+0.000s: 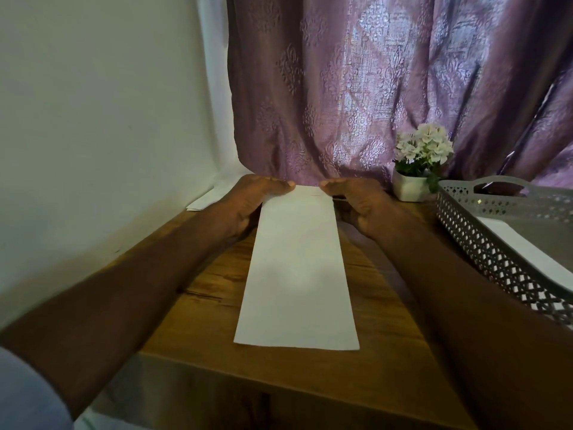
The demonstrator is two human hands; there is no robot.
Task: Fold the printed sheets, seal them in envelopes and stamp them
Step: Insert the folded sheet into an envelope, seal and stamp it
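Observation:
A long white folded sheet (297,271) lies lengthwise on the wooden table (210,280), running from near the front edge to the back. My left hand (251,203) holds its far left corner. At the far right corner, my right hand (356,206) holds the sheet the same way. The fingertips of both hands meet over the sheet's far edge, with the thumbs under or beside the paper. The sheet's top face shows no print.
A grey perforated tray (483,243) with white paper inside stands at the right. A small white pot of white flowers (415,172) sits at the back right. More white paper (204,200) lies at the back left by the wall. A purple curtain hangs behind.

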